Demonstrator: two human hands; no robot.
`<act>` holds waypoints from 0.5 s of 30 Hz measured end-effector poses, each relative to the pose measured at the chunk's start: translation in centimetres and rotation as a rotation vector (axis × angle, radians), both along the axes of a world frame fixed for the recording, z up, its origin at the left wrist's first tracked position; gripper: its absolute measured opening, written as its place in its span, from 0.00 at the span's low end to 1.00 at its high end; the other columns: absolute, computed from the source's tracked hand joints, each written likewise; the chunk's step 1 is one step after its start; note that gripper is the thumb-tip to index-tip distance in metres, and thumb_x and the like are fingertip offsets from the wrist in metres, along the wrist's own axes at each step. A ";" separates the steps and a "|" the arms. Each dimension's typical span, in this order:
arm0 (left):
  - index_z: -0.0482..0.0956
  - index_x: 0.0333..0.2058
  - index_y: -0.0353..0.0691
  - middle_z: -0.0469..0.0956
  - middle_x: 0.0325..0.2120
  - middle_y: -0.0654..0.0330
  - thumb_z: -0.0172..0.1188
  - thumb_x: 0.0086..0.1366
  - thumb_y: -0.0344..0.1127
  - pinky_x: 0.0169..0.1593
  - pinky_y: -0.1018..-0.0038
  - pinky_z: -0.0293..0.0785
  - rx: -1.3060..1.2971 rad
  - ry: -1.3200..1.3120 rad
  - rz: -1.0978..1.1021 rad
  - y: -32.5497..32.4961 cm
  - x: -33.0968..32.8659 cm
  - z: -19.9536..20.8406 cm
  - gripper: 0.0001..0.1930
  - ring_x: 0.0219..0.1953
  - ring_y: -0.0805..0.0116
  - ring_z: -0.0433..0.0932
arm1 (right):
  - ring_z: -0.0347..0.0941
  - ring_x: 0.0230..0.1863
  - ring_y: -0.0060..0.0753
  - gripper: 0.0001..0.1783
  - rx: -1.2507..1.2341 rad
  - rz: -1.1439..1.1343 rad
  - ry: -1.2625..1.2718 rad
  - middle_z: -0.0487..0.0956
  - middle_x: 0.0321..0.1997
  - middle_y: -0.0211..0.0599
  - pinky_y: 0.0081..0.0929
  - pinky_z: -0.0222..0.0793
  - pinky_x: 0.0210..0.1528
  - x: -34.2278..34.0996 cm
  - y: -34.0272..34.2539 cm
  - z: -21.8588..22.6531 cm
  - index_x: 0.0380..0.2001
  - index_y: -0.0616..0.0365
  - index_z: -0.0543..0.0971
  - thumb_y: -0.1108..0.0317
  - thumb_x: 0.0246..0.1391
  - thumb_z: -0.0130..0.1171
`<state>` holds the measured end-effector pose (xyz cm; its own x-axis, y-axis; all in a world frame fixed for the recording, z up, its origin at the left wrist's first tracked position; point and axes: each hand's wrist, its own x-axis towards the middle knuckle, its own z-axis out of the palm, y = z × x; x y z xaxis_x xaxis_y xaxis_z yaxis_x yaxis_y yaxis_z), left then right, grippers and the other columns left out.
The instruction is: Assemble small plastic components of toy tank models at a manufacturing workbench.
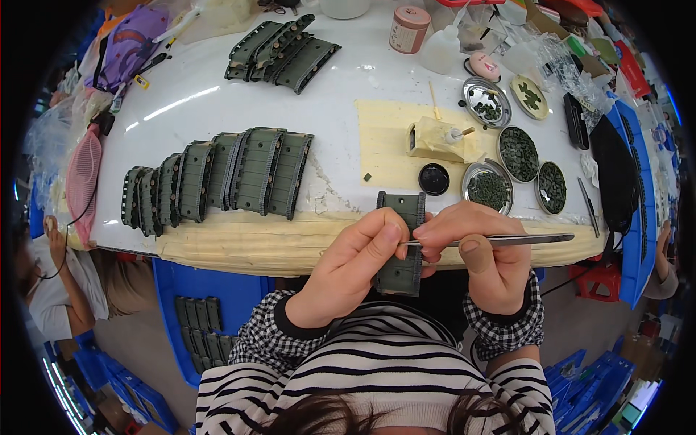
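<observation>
The left hand (355, 254) gripped a dark green panel (399, 279) across its middle, thumb and forefinger pressed together over it; I cannot tell whether a small piece sat between them. The right hand (482, 250) pinched a slim, smooth metal tool (536, 239), its thin end reaching the left fingertips above the panel. The panel was oblong, matt and ribbed along its long edges, its middle hidden by the fingers. Just beyond the panel, to its right, stood a round black cap (434, 179), with a tape-wrapped block (435, 141) behind it. Farther right of the panel, shiny round dishes (489, 187) held small, grainy green pieces (518, 154). Left of the panel, similar curved panels (254, 174) overlapped in a fan; beneath it ran a wrinkled, cream-coloured padded edge (225, 243).
</observation>
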<state>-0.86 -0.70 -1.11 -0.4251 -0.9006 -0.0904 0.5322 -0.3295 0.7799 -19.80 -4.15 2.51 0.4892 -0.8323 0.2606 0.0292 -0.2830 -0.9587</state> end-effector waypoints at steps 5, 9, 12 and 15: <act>0.49 0.65 0.46 0.69 0.50 0.47 0.42 0.73 0.34 0.50 0.68 0.75 0.134 0.158 0.197 0.4 -0.7 1.5 0.25 0.44 0.64 0.77 | 0.75 0.35 0.28 0.20 0.062 -0.206 -0.177 0.78 0.31 0.39 0.24 0.70 0.42 -0.2 0.0 -0.6 0.36 0.67 0.79 0.63 0.67 0.43; 0.34 0.69 0.52 0.66 0.56 0.44 0.52 0.64 0.25 0.56 0.56 0.73 0.140 0.077 0.213 0.6 1.0 1.7 0.43 0.48 0.59 0.77 | 0.73 0.35 0.26 0.15 -0.061 -0.436 0.098 0.80 0.33 0.38 0.24 0.66 0.41 -1.7 -0.7 -2.0 0.36 0.64 0.80 0.66 0.65 0.46; 0.37 0.69 0.50 0.65 0.56 0.45 0.52 0.64 0.25 0.60 0.53 0.69 0.302 0.463 0.178 0.7 1.7 -0.2 0.42 0.48 0.59 0.77 | 0.69 0.36 0.27 0.11 -0.242 -0.460 0.291 0.81 0.30 0.34 0.24 0.65 0.41 -1.8 -1.3 -3.3 0.36 0.61 0.81 0.68 0.63 0.50; 0.49 0.66 0.47 0.71 0.51 0.47 0.50 0.65 0.27 0.63 0.53 0.65 0.303 0.658 0.196 1.4 1.5 -1.1 0.32 0.52 0.57 0.73 | 0.66 0.36 0.30 0.09 -0.278 -0.479 0.334 0.80 0.28 0.32 0.25 0.64 0.39 -1.4 -1.7 -3.6 0.35 0.61 0.82 0.70 0.60 0.53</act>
<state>0.65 0.67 -2.21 -0.3110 -0.9416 -0.1289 0.9284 -0.3300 0.1706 -21.20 -5.89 -1.13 0.1720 -0.9018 0.3965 -0.4490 -0.4301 -0.7832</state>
